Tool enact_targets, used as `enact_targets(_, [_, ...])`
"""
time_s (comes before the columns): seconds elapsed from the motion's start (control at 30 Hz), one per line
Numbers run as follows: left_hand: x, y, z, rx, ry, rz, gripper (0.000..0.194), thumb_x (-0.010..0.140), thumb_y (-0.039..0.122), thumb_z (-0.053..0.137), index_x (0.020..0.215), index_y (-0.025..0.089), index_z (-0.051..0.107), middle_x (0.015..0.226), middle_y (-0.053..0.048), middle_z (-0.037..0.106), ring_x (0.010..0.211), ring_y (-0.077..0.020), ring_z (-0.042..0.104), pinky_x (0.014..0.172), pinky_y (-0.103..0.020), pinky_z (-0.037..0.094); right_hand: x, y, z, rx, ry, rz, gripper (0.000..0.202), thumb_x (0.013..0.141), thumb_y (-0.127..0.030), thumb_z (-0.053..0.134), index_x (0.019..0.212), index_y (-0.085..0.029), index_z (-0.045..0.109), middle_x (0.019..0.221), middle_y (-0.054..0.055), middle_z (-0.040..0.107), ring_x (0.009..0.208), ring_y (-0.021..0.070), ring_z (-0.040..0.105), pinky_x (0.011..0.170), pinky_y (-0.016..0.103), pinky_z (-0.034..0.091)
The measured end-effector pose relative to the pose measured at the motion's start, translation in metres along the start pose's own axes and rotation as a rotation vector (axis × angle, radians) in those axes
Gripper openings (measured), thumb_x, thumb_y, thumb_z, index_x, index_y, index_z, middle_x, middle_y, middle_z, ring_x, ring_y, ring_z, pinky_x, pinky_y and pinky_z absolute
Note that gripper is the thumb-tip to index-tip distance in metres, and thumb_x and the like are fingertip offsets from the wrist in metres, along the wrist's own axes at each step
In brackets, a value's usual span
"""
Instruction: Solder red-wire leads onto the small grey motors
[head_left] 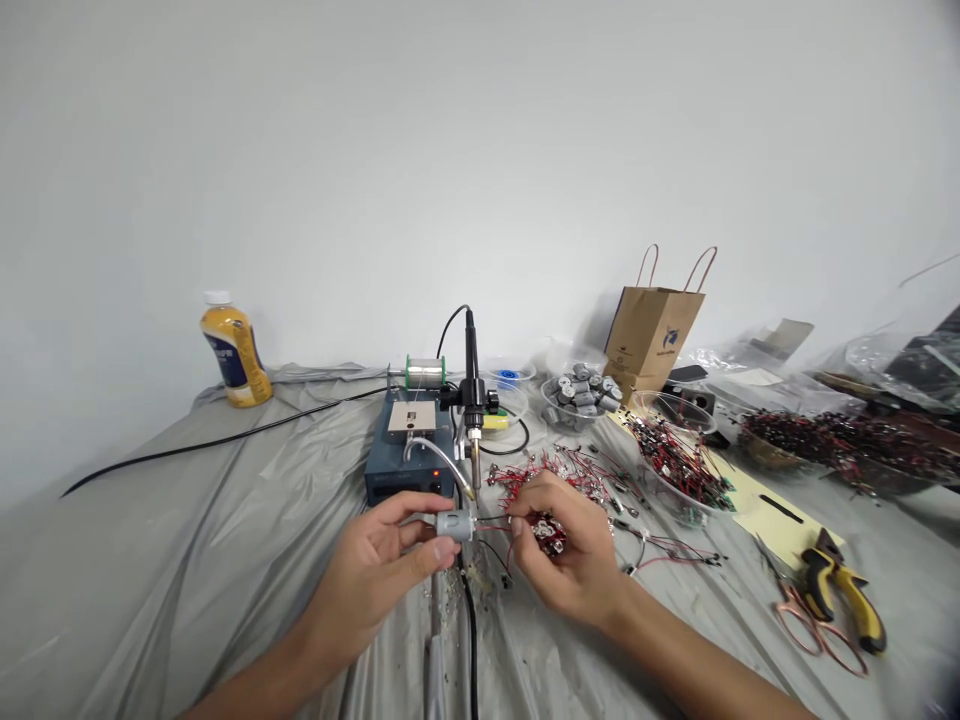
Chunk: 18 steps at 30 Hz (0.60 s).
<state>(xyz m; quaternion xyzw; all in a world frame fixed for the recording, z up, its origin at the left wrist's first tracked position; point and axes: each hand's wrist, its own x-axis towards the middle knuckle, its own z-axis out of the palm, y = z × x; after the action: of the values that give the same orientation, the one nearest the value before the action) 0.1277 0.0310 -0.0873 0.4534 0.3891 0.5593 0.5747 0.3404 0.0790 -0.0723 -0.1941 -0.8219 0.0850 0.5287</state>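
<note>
A small grey cylindrical motor point(454, 526) lies sideways between the thumb and fingers of my left hand point(382, 560). My right hand point(566, 545) pinches thin red and black wires point(491, 522) that run to the motor's right end. Just above that end, the tip of an upright soldering iron point(475, 465) points down in its black clamp. A clear tube point(442, 455) curves from the blue soldering station point(380, 455) toward the same spot. Behind and beside my right hand, red and black wire pieces point(577, 470) are spread on the sheet.
A solder spool point(425, 372) sits on the station. Bowls of grey motors point(581, 392) and wires point(675, 455) stand to the right, near a paper bag point(651, 335). Scissors point(810, 620) and yellow-black pliers point(840, 590) lie front right. A yellow bottle point(235, 355) stands left.
</note>
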Motion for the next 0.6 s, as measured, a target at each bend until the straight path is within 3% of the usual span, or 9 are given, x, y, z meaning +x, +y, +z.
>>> enact_targets(0.47, [-0.002, 0.003, -0.001, 0.024, -0.044, 0.038, 0.032, 0.078, 0.030, 0.083, 0.105, 0.018, 0.071, 0.078, -0.003, 0.073, 0.073, -0.0123, 0.065, 0.072, -0.022, 0.053, 0.000, 0.000, 0.002, -0.002, -0.007, -0.010, 0.014, 0.079, -0.006, 0.057, 0.087, -0.018, 0.057, 0.073, 0.001, 0.057, 0.067, 0.0125, 0.052, 0.062, 0.026, 0.043])
enact_targets(0.6, [-0.007, 0.009, 0.000, 0.061, -0.047, 0.054, 0.032, 0.077, 0.030, 0.084, 0.105, 0.017, 0.072, 0.081, -0.004, 0.073, 0.076, -0.0134, 0.064, 0.073, -0.023, 0.053, 0.011, -0.007, -0.011, -0.008, -0.094, -0.044, 0.014, 0.081, -0.008, 0.057, 0.091, -0.018, 0.060, 0.077, 0.003, 0.060, 0.071, 0.0141, 0.054, 0.065, 0.028, 0.044])
